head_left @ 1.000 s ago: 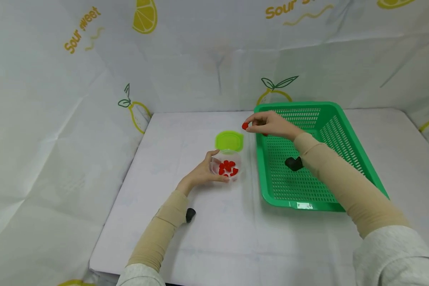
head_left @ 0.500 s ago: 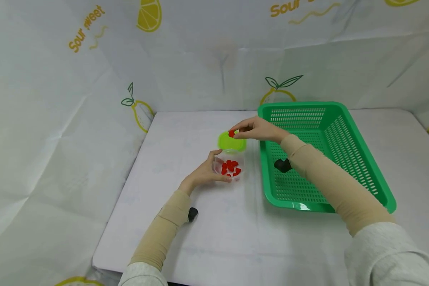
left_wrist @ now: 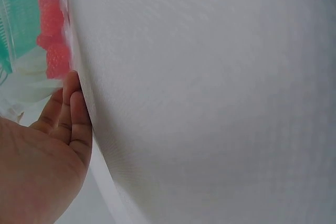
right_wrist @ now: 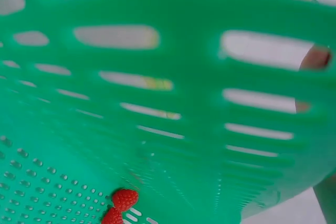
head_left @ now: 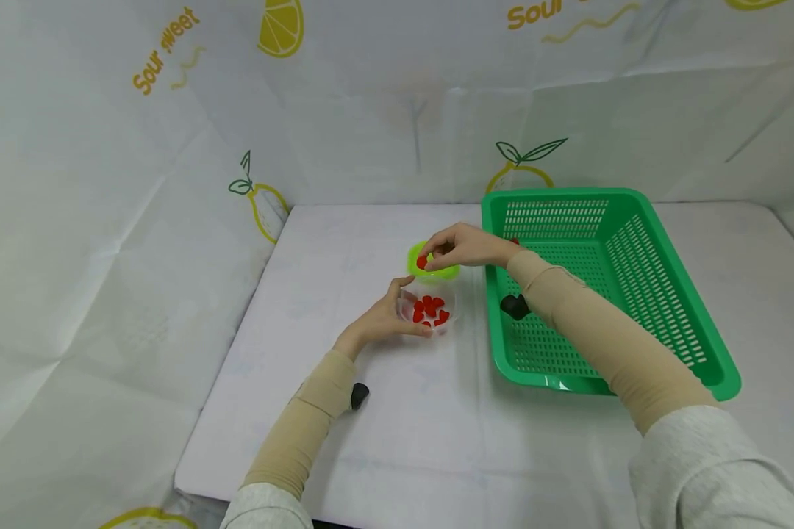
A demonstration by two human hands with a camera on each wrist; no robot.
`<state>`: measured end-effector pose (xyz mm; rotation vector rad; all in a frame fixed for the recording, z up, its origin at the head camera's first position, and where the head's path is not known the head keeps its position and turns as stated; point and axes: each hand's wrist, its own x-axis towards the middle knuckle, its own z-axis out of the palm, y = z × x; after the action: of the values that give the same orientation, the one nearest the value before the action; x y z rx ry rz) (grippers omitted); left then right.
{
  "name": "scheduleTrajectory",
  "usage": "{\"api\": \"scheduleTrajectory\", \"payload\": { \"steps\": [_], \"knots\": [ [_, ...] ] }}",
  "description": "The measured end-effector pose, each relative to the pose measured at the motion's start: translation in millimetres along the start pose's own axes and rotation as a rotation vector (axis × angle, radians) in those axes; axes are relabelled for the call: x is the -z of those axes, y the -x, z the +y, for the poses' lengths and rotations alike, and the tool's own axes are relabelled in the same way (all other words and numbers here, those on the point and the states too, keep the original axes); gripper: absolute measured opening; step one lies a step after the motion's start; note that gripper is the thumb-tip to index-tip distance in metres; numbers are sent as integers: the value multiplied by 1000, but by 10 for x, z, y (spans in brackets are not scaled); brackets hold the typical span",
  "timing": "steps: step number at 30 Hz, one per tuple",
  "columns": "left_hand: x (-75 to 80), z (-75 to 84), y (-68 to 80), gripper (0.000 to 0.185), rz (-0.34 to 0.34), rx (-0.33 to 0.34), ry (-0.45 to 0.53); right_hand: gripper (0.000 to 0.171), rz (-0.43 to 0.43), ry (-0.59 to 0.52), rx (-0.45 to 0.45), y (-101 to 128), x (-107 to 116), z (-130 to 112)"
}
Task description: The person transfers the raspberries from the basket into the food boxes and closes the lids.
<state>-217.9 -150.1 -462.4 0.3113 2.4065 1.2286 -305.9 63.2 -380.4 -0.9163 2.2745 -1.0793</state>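
Observation:
My left hand grips a small clear plastic tub, with fingers on its far side and thumb at its near side. Several raspberries lie inside the tub; the left wrist view shows them through its wall. Curled fingers of my left hand stand at the tub's base there. My right hand pinches one raspberry between thumb and fingertips. It hangs just behind the tub, overlapping a lime-green lid in the head view.
A green perforated basket stands on the right, under my right forearm. Two raspberries lie in it in the right wrist view. The white-covered table meets a lemon-print sheet at the back.
My right hand has moved left from over the basket's left rim with the raspberry, coming lower towards the tub and lid. The left hand keeps its grip on the tub.

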Motion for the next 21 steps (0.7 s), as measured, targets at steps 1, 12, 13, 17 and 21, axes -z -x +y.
{"api": "scheduleTrajectory", "payload": {
  "steps": [1, 12, 13, 17, 21],
  "knots": [
    [2, 0, 0, 107, 0, -2, 1, 24, -12, 2, -3, -6, -6, -3],
    [25, -3, 10, 107, -13, -1, 27, 22, -163, 92, 15, -33, -149, -50],
    [27, 1, 12, 107, -13, -3, 26, 22, -176, 107, 16, -39, -167, -50],
    [26, 3, 7, 108, -5, -19, 16, 19, -243, 177, 21, -62, -238, -25],
    [20, -3, 2, 109, -2, -25, 11, 18, -298, 243, 24, -74, -272, -6]
  ]
}}
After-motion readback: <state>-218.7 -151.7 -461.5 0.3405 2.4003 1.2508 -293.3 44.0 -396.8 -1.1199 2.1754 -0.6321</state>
